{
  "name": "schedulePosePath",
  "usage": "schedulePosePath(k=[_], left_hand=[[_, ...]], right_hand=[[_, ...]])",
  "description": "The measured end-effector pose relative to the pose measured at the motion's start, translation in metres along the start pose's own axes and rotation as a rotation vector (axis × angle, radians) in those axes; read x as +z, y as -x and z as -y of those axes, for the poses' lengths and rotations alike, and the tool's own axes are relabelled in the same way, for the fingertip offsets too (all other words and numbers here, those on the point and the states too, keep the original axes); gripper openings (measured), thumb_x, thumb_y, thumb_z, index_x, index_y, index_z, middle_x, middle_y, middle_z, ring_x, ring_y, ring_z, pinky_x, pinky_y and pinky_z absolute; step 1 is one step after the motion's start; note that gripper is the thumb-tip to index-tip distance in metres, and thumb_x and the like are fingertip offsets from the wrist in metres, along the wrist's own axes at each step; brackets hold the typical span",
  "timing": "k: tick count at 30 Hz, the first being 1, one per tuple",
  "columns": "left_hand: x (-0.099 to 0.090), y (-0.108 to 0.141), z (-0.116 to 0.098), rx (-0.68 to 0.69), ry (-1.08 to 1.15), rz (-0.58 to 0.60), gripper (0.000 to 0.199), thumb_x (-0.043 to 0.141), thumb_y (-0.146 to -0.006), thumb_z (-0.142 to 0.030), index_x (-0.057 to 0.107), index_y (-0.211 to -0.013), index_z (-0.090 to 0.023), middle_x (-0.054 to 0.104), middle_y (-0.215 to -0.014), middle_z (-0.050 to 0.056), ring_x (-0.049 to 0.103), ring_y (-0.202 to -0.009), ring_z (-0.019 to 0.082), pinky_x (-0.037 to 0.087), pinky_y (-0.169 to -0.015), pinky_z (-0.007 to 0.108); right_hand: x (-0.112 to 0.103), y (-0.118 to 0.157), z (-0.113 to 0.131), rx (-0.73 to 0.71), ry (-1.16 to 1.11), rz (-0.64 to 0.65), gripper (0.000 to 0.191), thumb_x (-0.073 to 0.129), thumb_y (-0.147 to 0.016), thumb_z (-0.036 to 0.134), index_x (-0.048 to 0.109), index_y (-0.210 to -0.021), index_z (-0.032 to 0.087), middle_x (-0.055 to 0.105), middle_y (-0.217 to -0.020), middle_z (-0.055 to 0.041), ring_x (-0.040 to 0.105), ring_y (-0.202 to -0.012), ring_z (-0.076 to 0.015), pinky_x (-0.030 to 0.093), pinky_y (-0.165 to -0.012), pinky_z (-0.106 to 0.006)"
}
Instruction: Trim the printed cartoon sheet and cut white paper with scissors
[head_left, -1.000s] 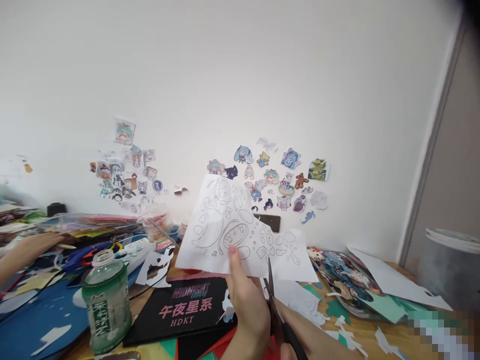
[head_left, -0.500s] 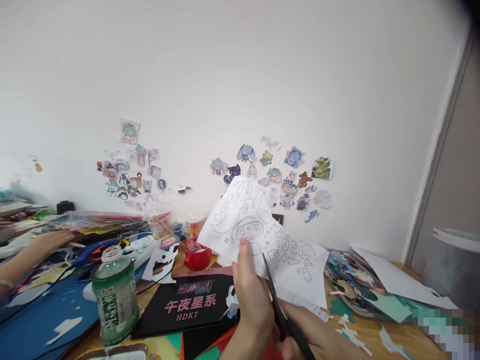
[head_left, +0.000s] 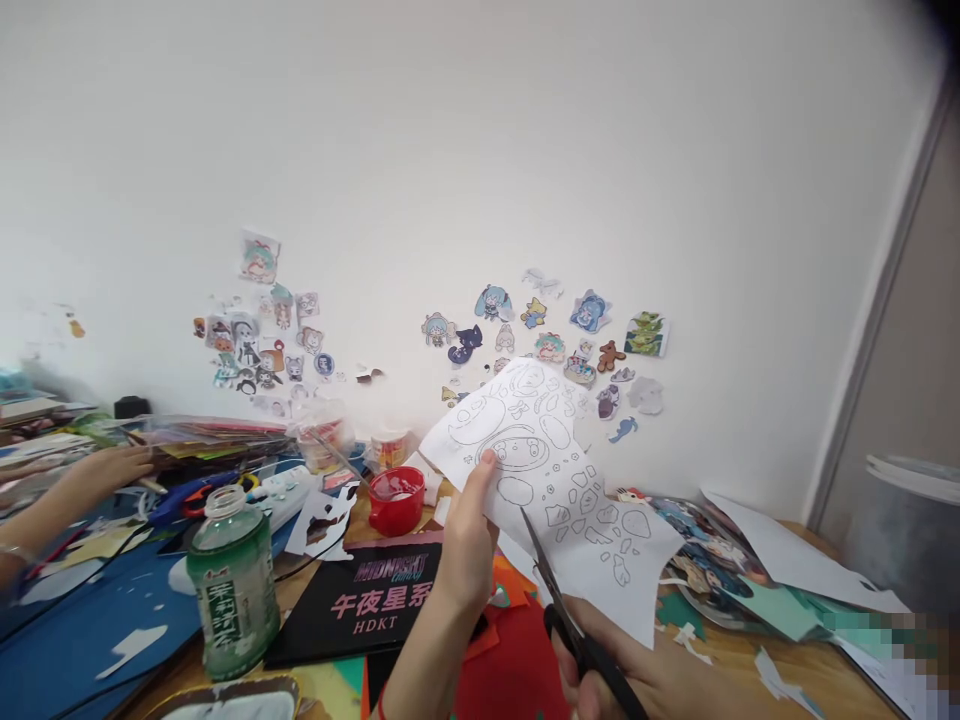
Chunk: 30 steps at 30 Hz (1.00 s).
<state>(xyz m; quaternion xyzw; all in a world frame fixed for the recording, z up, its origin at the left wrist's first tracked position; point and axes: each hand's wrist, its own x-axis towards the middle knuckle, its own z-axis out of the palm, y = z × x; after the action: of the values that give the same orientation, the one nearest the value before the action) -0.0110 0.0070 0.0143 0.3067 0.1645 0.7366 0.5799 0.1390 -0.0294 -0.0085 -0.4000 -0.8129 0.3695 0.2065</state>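
Observation:
My left hand point(head_left: 466, 545) pinches the lower left edge of a white sheet printed with outline drawings point(head_left: 559, 480), holding it up above the desk. My right hand point(head_left: 637, 675) grips black scissors point(head_left: 570, 625), their blades pointing up and left into the sheet's bottom edge, just right of my left thumb. The sheet tilts down to the right.
A green capless drink bottle point(head_left: 231, 585) stands at front left. A black box with pink lettering point(head_left: 371, 600), a red cup point(head_left: 396, 500), red paper point(head_left: 510, 665) and scraps cover the wooden desk point(head_left: 739, 670). Another person's hand point(head_left: 105, 468) rests at far left. Stickers point(head_left: 547, 335) dot the wall.
The sheet has turned clockwise and dropped to the right. My left hand moved up with it, and the scissors shifted right along its lower edge. The camera view swung slightly.

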Motion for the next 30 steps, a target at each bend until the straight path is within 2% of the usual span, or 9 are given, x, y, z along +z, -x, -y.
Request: schedulePosePath(k=[3, 6, 8, 12, 16, 19, 24, 30], left_hand=[[-0.006, -0.003, -0.007, -0.010, -0.063, 0.057, 0.038, 0.054, -0.082, -0.026, 0.056, -0.117, -0.011, 0.056, -0.125, 0.010, 0.042, -0.124, 0.023, 0.029, -0.108, 0.034], [-0.010, -0.005, -0.009, -0.023, -0.108, 0.099, 0.038, 0.055, -0.081, -0.027, 0.059, -0.115, -0.011, 0.059, -0.122, 0.011, 0.045, -0.122, 0.025, 0.031, -0.106, 0.035], [-0.011, -0.005, -0.009, -0.047, -0.138, 0.122, 0.037, 0.055, -0.080, -0.029, 0.061, -0.112, -0.011, 0.061, -0.119, 0.011, 0.046, -0.120, 0.026, 0.034, -0.105, 0.037], [-0.010, -0.004, -0.011, -0.083, -0.188, 0.136, 0.035, 0.056, -0.077, -0.030, 0.064, -0.106, -0.011, 0.064, -0.113, 0.013, 0.048, -0.119, 0.029, 0.037, -0.102, 0.040], [-0.011, -0.003, -0.011, -0.095, -0.201, 0.188, 0.032, 0.058, -0.076, -0.030, 0.067, -0.100, -0.011, 0.065, -0.111, 0.013, 0.047, -0.120, 0.029, 0.035, -0.103, 0.041], [-0.014, -0.004, -0.009, -0.080, -0.222, 0.234, 0.031, 0.058, -0.075, -0.030, 0.067, -0.098, -0.010, 0.066, -0.108, 0.014, 0.045, -0.121, 0.029, 0.033, -0.104, 0.041], [-0.019, -0.007, -0.010, -0.153, -0.260, 0.273, 0.033, 0.061, -0.075, -0.031, 0.067, -0.100, -0.010, 0.065, -0.109, 0.015, 0.045, -0.121, 0.029, 0.029, -0.107, 0.041], [-0.019, -0.004, -0.013, -0.222, -0.346, 0.344, 0.028, 0.059, -0.077, -0.027, 0.067, -0.099, -0.012, 0.067, -0.106, 0.013, 0.053, -0.113, 0.027, 0.035, -0.103, 0.040]], right_hand=[[0.002, 0.003, -0.005, 0.065, -0.065, 0.029, 0.012, 0.054, -0.076, 0.031, 0.057, -0.077, 0.019, 0.057, -0.074, -0.0002, 0.052, -0.070, -0.0144, 0.042, -0.067, -0.025], [0.004, 0.003, -0.008, 0.068, -0.158, 0.085, 0.009, 0.055, -0.073, 0.025, 0.055, -0.072, 0.017, 0.057, -0.077, -0.0006, 0.052, -0.073, -0.0138, 0.041, -0.067, -0.023], [0.003, 0.002, -0.010, 0.060, -0.188, 0.139, 0.008, 0.053, -0.073, 0.024, 0.053, -0.070, 0.017, 0.055, -0.075, -0.0001, 0.051, -0.071, -0.0127, 0.039, -0.065, -0.022], [0.000, 0.002, -0.011, 0.123, -0.195, 0.166, 0.007, 0.053, -0.073, 0.021, 0.053, -0.068, 0.017, 0.050, -0.068, 0.0022, 0.043, -0.058, -0.0086, 0.033, -0.052, -0.020], [-0.004, 0.003, -0.004, 0.156, -0.140, 0.139, 0.011, 0.060, -0.071, 0.022, 0.053, -0.065, 0.017, 0.050, -0.066, 0.0038, 0.043, -0.061, -0.0092, 0.032, -0.055, -0.021], [-0.006, 0.001, 0.001, 0.121, -0.141, 0.149, 0.016, 0.063, -0.069, 0.022, 0.051, -0.061, 0.017, 0.048, -0.065, 0.0045, 0.042, -0.063, -0.0094, 0.030, -0.055, -0.020], [-0.008, -0.003, 0.000, 0.034, -0.195, 0.207, 0.020, 0.064, -0.068, 0.022, 0.048, -0.059, 0.016, 0.044, -0.063, 0.0059, 0.037, -0.057, -0.0068, 0.029, -0.050, -0.018], [-0.011, -0.004, -0.009, 0.081, -0.166, 0.294, 0.021, 0.061, -0.071, 0.020, 0.047, -0.055, 0.016, 0.037, -0.049, 0.0084, 0.028, -0.045, -0.0041, 0.021, -0.041, -0.016]])
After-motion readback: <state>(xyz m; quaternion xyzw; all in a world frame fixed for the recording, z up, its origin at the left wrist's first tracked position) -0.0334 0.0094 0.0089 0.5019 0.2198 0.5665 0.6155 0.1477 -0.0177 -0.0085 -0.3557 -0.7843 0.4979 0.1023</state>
